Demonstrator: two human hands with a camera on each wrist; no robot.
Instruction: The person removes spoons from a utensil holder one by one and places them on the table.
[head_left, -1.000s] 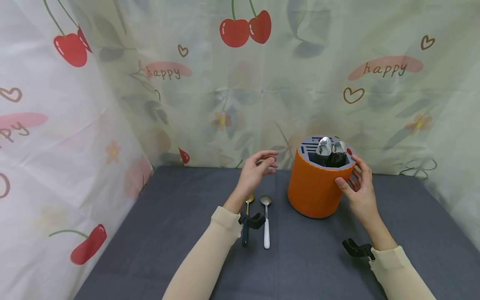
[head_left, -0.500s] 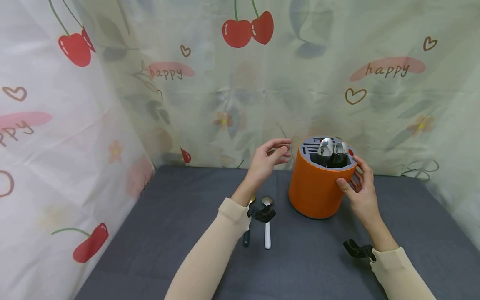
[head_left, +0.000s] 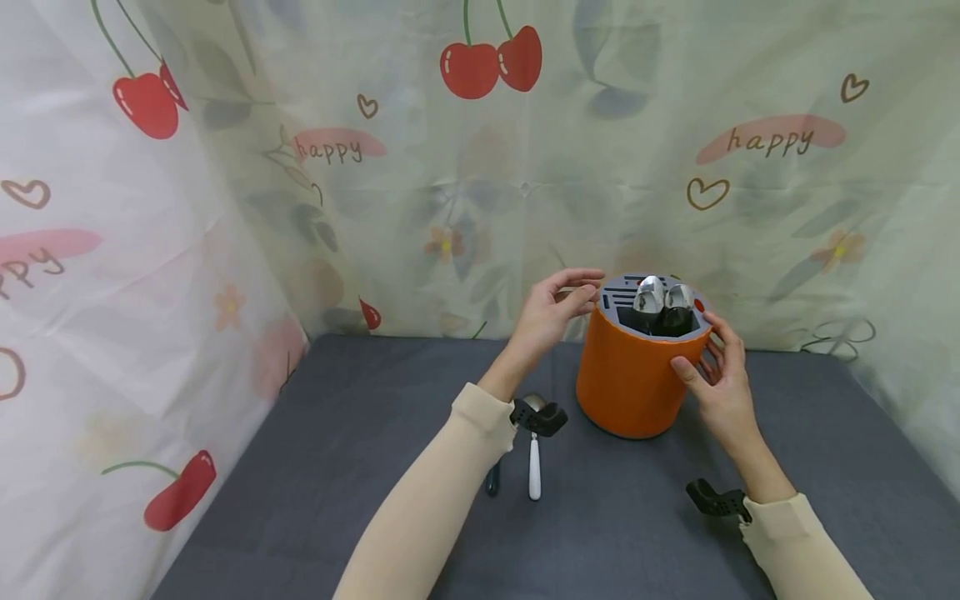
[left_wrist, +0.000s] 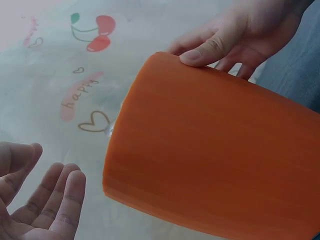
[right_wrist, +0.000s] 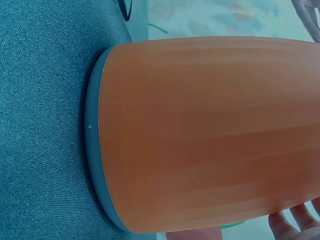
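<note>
While the left sleeve hides part of a dark-handled utensil on the grey surface, a white-handled spoon lies just beside it, partly covered by a black wrist mount. Farther off, an orange holder stands upright; the right hand's grip holds its side, thumb in front. Near the holder's rim, just apart from it, the left hand's grip is loose, fingers extended. Two silvery utensil heads rise from the holder's large compartment. Behind hangs a cherry-printed curtain.
</note>
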